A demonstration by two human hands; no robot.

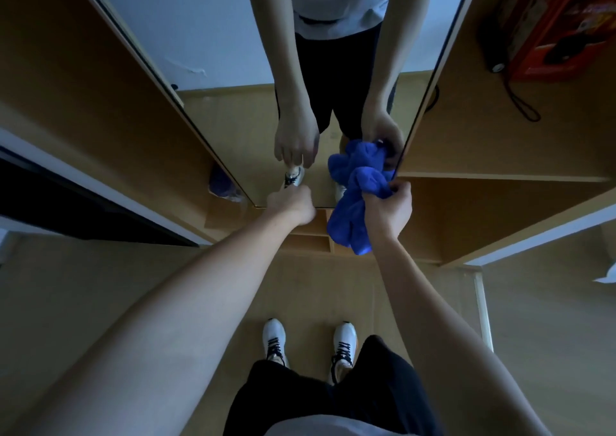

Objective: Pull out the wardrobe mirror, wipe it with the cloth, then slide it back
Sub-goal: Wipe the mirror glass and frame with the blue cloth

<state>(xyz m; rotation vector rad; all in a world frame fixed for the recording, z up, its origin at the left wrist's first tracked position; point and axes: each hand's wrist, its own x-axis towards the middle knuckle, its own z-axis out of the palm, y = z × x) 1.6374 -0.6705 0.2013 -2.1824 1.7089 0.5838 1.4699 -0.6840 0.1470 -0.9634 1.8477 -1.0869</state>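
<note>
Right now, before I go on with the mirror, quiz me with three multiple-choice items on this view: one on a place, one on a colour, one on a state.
1. Where is the bunched terry cloth against the tall wardrobe mirror?
A. near its lower right corner
B. at its top left
C. on the floor

2. What colour is the cloth?
A. red
B. blue
C. white

3. What is the right hand doing?
A. hanging idle
B. pressing flat on the glass
C. gripping the cloth

Answers:
1 A, the cloth hangs by the mirror's lower right corner.
2 B, it is bright blue, and so is its reflection.
3 C, the fingers curl round the bunched cloth, while the left hand reaches toward the mirror's bottom edge.
</note>
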